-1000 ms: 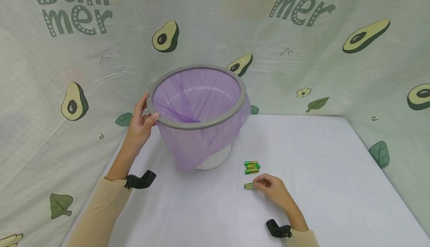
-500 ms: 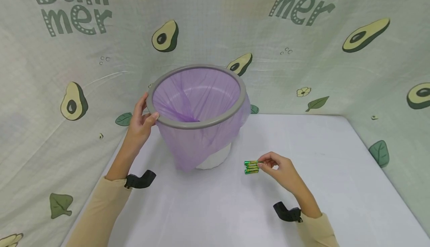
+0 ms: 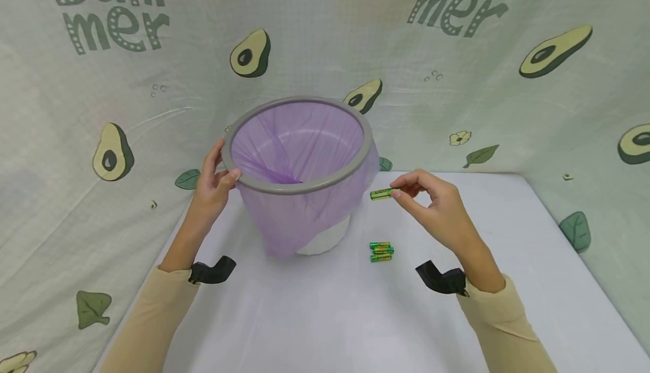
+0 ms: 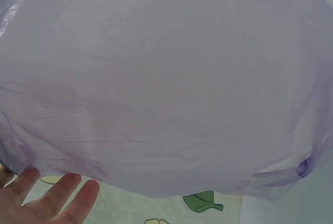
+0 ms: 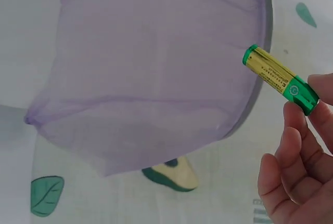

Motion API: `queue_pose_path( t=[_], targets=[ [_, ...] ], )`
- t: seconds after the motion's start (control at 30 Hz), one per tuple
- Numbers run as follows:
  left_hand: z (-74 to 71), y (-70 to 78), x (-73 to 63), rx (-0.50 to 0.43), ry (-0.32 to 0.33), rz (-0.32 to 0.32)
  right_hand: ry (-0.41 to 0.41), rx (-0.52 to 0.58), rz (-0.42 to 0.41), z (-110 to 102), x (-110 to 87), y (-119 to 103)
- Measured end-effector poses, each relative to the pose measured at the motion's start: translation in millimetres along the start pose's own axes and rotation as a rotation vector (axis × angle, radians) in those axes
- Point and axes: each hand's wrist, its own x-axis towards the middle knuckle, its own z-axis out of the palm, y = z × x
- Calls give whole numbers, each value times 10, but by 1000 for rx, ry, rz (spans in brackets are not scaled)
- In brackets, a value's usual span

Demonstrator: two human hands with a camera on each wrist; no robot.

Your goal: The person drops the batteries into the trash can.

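Note:
A white trash bin [image 3: 325, 240] with a grey rim [image 3: 297, 188] and a purple bag [image 3: 299, 223] stands at the left of the table. At the rim's left side my left hand [image 3: 210, 189] holds it, thumb on the rim and fingers against the outside. In the left wrist view, spread fingertips [image 4: 65, 193] show beside the bag. My right hand [image 3: 437, 209] pinches a green and gold battery [image 3: 382, 193] by one end, in the air just right of the bin. Several matching batteries [image 3: 381, 251] lie together on the table below.
The white table [image 3: 457, 305] bears the bin and batteries. Behind it hangs a pale green cloth [image 3: 315, 23] printed with avocados and leaves. A black wrist camera [image 3: 213, 270] sits on the left wrist, another black camera [image 3: 442, 278] on the right.
My right hand has picked up the nearest battery and carried it away from me, past the others, up beside the bin's rim. The left hand and bin have stayed put.

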Motion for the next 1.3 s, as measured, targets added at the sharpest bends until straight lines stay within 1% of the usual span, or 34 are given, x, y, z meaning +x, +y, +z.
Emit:
queue_pose_path(
  t=[0.1,0.2,0.33,0.43,0.57,0.63,0.73,0.9,1.0,1.13,1.23,1.3],
  targets=[
    [1,-6,5,4,-1,-4,22,14,-62,-11,140,-150],
    [2,-10,7,1,-4,-9,10,12,-109,5,283,-282],
    [0,-14,-2,6,-5,-17,-58,-26,-164,58,503,-447],
    [-6,-23,-10,12,-3,-21,-154,-57,-191,102,709,-562],
    [-9,-34,-7,16,1,-12,-315,-107,-167,147,1009,-688],
    [-5,-30,-3,15,4,-7,-380,-136,-149,168,1145,-742],
    [2,-17,-2,18,1,-5,-449,-165,-131,208,1330,-800],
    [-7,-11,-6,7,0,-14,-549,-189,-34,309,1622,-867],
    [-7,-11,-8,8,-8,-21,-591,-226,13,399,1797,-888],
    [-1,-12,-8,14,-25,-25,-627,-301,26,549,2022,-902],
    [-1,-19,-3,13,-19,-16,-626,-355,25,667,2167,-928],
    [-3,-31,5,6,-12,-11,-602,-365,40,736,2236,-947]
  ],
)
